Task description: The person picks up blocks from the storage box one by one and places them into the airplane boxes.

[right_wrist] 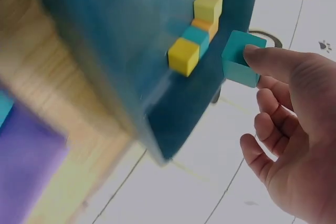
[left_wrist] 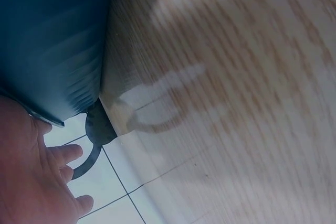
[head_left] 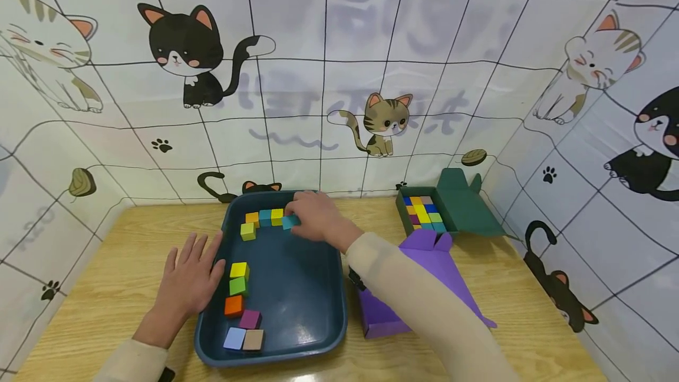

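My right hand [head_left: 318, 217] pinches a teal cube [right_wrist: 242, 59] between thumb and fingers at the far end of the dark blue tray [head_left: 297, 293]. Just left of it, a yellow cube [head_left: 277, 217], a teal-blue cube [head_left: 264, 218] and an orange cube [head_left: 251, 219] form a row, with a yellow-green cube [head_left: 247, 231] in front of the orange one. My left hand [head_left: 191, 279] lies with spread fingers at the tray's left rim. Along that side sit yellow [head_left: 239, 270], green [head_left: 238, 286], orange-red [head_left: 234, 306], purple [head_left: 250, 319], light blue [head_left: 234, 338] and tan [head_left: 253, 340] cubes.
An open green box [head_left: 403, 211] with several coloured cubes stands at the back right. Nearer, a purple box [head_left: 384, 317] lies partly behind the right sleeve. A cat-patterned wall covering [head_left: 297, 93] rises behind the wooden table [head_left: 122, 264].
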